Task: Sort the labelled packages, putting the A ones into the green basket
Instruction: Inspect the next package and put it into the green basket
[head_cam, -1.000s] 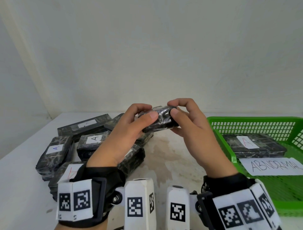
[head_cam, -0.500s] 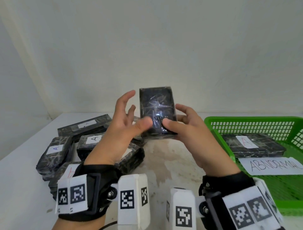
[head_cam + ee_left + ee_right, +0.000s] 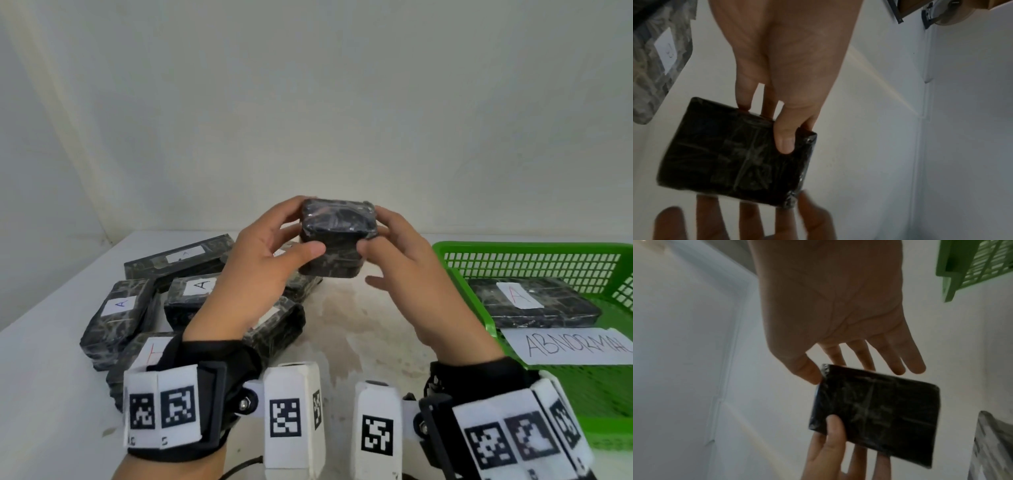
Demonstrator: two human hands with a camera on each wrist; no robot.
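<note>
We hold black package (image 3: pixel 337 240) raised: left hand (image 3: pixel 255 270) pinches it, right hand (image 3: pixel 407 270) fingers straight against it. Green basket (image 3: pixel 455 270) sign reads "ABNORMAL".

walls: plain off-white back wall (image 3: pixel 342 102), matte, unmarked
corner: left wall (image 3: pixel 30 205) meets the back wall at a vertical seam, with a pale yellowish streak running along it
table: white top (image 3: pixel 41 394) pushed into the corner, back edge touching the wall
table surface: brownish stain patch (image 3: pixel 342 325) mid-table, small scuff marks near the front left
wall detail: thin vertical conduit or trim (image 3: pixel 920 146) in the left wrist view, type unclear
light: soft, even, diffuse; faint shadows
</note>
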